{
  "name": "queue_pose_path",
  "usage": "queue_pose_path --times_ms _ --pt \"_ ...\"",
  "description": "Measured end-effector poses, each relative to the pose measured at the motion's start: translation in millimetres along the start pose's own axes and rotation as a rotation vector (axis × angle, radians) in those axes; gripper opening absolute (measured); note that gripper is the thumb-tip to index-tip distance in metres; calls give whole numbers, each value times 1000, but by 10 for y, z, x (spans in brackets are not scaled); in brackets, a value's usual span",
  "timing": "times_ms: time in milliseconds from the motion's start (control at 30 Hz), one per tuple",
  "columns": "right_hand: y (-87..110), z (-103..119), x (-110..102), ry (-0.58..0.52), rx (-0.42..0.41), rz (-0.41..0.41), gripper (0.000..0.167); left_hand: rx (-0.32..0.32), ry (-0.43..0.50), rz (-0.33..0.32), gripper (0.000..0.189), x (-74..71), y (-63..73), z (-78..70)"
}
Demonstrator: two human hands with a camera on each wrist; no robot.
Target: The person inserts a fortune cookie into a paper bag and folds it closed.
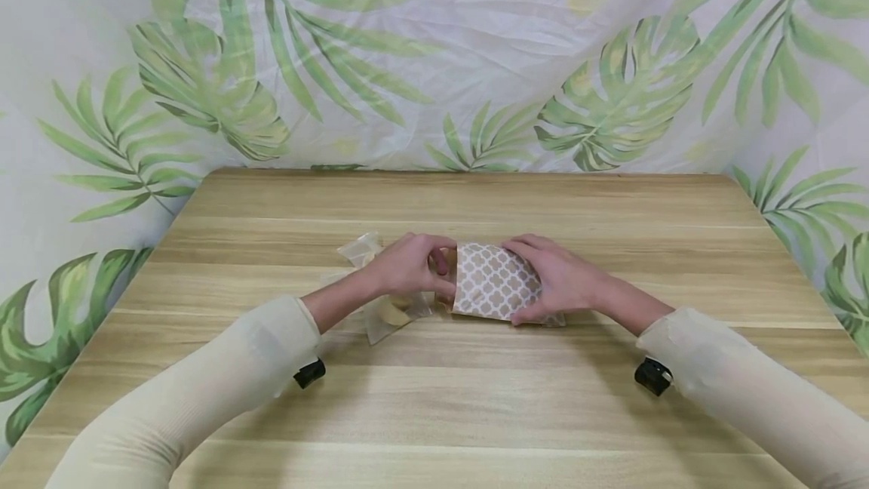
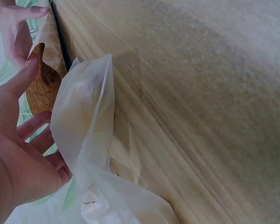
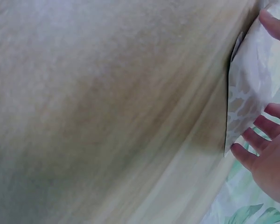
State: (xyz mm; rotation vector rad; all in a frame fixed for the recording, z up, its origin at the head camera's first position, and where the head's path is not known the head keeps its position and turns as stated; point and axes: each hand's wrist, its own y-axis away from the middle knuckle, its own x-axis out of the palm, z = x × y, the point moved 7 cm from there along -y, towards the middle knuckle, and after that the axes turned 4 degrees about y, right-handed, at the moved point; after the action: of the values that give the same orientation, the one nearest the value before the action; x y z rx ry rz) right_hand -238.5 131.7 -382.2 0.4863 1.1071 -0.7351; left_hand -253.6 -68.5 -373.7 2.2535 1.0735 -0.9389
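Note:
A paper bag (image 1: 492, 281) with a white lattice pattern on tan lies on its side on the table, its mouth facing left. Its brown inside (image 2: 43, 91) shows in the left wrist view. My left hand (image 1: 410, 266) holds the bag at the mouth, thumb and fingers at opposite edges. My right hand (image 1: 560, 278) grips the bag's closed end, with the thumb on the near side and the fingers on the far side. Beside and partly beneath the left hand are frosted plastic packets (image 2: 86, 102) with pale yellowish contents, which I cannot identify.
The wooden table (image 1: 434, 413) extends around the hands. A leaf-print cloth (image 1: 475, 59) hangs behind its back edge. Black devices (image 1: 653, 376) sit under both wrists, below cream sleeves (image 1: 224, 368).

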Motion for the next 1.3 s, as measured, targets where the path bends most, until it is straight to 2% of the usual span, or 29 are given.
queue_pose_path --times_ms 333,667,900,1300 --pt "10 19 17 26 1 -4 116 70 31 15 72 5 21 -16" --pt "9 25 29 34 0 -24 116 99 87 18 69 -74 63 -24" --pt "12 21 25 35 -6 -52 112 138 67 -69 55 -269 142 -24" --pt "4 6 1 33 -27 -98 109 110 75 -177 41 -552 308 135"
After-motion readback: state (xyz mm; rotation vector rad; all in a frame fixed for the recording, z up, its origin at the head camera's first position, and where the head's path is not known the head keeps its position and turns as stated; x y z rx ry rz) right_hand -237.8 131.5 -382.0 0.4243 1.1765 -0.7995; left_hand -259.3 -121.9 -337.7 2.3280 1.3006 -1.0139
